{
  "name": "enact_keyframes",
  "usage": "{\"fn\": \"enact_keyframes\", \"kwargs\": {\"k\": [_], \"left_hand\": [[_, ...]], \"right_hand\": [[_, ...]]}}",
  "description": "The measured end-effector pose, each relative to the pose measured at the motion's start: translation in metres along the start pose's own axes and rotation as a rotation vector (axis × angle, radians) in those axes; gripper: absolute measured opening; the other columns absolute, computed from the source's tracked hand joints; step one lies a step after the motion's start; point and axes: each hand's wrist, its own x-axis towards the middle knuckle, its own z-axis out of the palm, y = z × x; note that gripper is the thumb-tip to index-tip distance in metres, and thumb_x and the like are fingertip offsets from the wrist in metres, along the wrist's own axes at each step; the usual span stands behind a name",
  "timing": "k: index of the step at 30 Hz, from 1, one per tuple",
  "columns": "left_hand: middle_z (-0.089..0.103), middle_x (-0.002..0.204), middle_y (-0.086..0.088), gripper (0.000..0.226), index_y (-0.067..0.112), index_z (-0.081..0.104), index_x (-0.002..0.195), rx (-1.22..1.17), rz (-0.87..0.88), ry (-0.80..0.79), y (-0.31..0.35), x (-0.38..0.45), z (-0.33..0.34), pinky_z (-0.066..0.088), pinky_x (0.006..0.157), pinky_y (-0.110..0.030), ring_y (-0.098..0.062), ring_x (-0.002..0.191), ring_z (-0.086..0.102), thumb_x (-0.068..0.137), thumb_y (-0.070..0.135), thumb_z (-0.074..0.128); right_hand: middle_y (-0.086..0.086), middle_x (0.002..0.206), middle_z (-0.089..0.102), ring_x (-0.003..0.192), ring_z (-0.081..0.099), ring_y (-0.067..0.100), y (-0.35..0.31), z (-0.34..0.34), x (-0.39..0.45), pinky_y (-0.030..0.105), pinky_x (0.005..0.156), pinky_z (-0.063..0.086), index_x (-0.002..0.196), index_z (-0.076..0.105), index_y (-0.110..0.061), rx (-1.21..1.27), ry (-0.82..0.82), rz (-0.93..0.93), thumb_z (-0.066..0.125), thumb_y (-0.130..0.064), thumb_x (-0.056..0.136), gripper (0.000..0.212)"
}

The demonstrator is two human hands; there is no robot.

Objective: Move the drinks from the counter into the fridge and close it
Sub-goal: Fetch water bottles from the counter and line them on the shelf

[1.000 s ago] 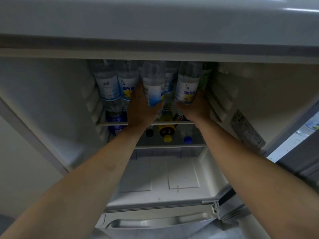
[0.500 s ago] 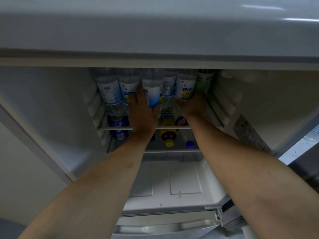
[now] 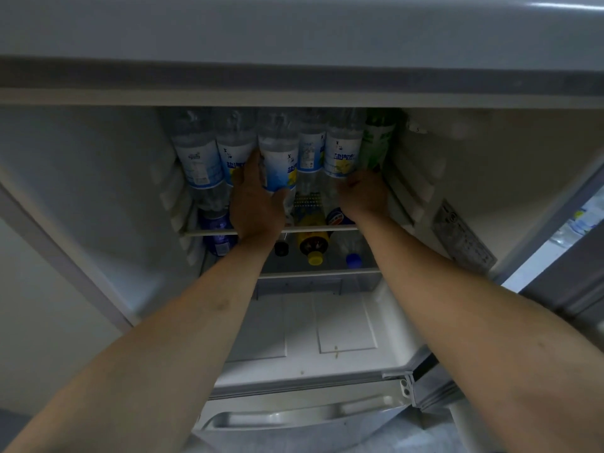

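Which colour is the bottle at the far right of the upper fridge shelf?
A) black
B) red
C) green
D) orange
C: the green bottle stands at the right end of the row, just above the right hand.

A home kitchen: an open fridge with shelves stocked with bottled drinks.
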Motion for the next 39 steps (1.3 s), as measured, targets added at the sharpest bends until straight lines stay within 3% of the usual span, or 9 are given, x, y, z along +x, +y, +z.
{"fn": "enact_keyframes", "kwargs": {"k": [3,6,9,15,19,25,30,34,39], "left_hand": [[0.045,0.151,-0.008,0.073,0.015,0.032,0.152,-0.100,-0.057,-0.005,-0.006,-0.011,-0.006,0.042,0.110,-0.032,-0.016,0.137,0.043,0.089,0.016,0.070],[0.056,0.135,-0.007,0.059,0.017,0.043,0.143,-0.253,-0.170,0.075,-0.009,-0.036,-0.012,0.046,0.084,-0.008,-0.005,0.113,0.055,0.089,0.015,0.067],[0.063,0.108,-0.010,0.041,0.022,0.053,0.125,-0.500,-0.163,0.076,-0.017,-0.072,-0.016,0.054,0.079,-0.032,-0.021,0.096,0.062,0.087,0.013,0.066],[0.063,0.101,0.007,0.041,0.027,0.051,0.129,-0.486,-0.193,-0.011,-0.056,-0.150,-0.019,0.051,0.070,-0.014,-0.005,0.090,0.063,0.090,0.020,0.066],[0.061,0.102,0.013,0.040,0.035,0.052,0.119,-0.424,-0.212,-0.139,-0.076,-0.193,-0.014,0.050,0.070,-0.010,0.001,0.092,0.061,0.091,0.011,0.065],[0.063,0.094,0.012,0.028,0.024,0.057,0.115,-0.271,-0.317,-0.355,-0.089,-0.259,-0.012,0.047,0.062,-0.004,0.006,0.083,0.062,0.092,0.011,0.065],[0.068,0.088,-0.005,0.020,0.020,0.061,0.104,-0.085,-0.368,-0.566,-0.106,-0.347,-0.012,0.052,0.071,-0.032,-0.020,0.076,0.065,0.091,0.004,0.063],[0.065,0.101,-0.008,0.026,0.011,0.063,0.113,0.152,-0.392,-0.899,-0.124,-0.424,-0.024,0.042,0.076,-0.026,-0.021,0.079,0.059,0.088,0.006,0.066],[0.069,0.102,-0.012,0.028,0.008,0.066,0.107,0.320,-0.460,-1.182,-0.135,-0.492,-0.058,0.046,0.089,-0.033,-0.027,0.092,0.063,0.081,0.014,0.076]], "right_hand": [[0.006,0.099,0.069,0.096,0.065,0.022,0.005,0.000,-0.024,0.027,0.073,0.047,0.100,0.068,-0.007,0.166,0.114,-0.029,0.059,-0.021,0.095,0.017],[-0.008,0.080,0.062,0.077,0.060,0.012,0.009,0.001,-0.058,0.015,0.064,0.044,0.086,0.063,-0.018,0.295,0.171,-0.079,0.062,-0.015,0.091,0.006],[-0.013,0.079,0.062,0.072,0.058,0.000,0.025,0.004,-0.098,0.010,0.063,0.042,0.086,0.060,-0.022,0.414,0.157,-0.083,0.067,-0.016,0.090,0.010],[-0.012,0.081,0.063,0.075,0.060,-0.003,0.072,0.011,-0.176,0.008,0.064,0.045,0.087,0.057,-0.035,0.409,0.068,-0.010,0.068,-0.023,0.091,0.017],[-0.012,0.082,0.062,0.074,0.059,-0.004,0.115,0.016,-0.223,0.007,0.064,0.044,0.088,0.058,-0.032,0.383,0.014,0.160,0.068,-0.023,0.091,0.013],[-0.012,0.088,0.065,0.083,0.062,0.004,0.175,0.000,-0.295,0.012,0.076,0.048,0.100,0.063,-0.020,0.350,0.009,0.425,0.071,-0.022,0.090,0.013],[0.001,0.091,0.068,0.087,0.065,0.019,0.232,-0.037,-0.371,0.036,0.084,0.055,0.105,0.063,-0.014,0.301,0.030,0.641,0.068,-0.022,0.092,0.016],[-0.003,0.088,0.067,0.078,0.065,0.013,0.278,-0.079,-0.453,0.024,0.069,0.053,0.106,0.061,-0.022,0.237,0.117,0.836,0.067,-0.027,0.092,0.016],[0.002,0.091,0.068,0.086,0.065,0.021,0.333,-0.130,-0.584,0.036,0.083,0.054,0.104,0.061,-0.020,0.191,0.227,1.118,0.068,-0.029,0.090,0.018]]}}
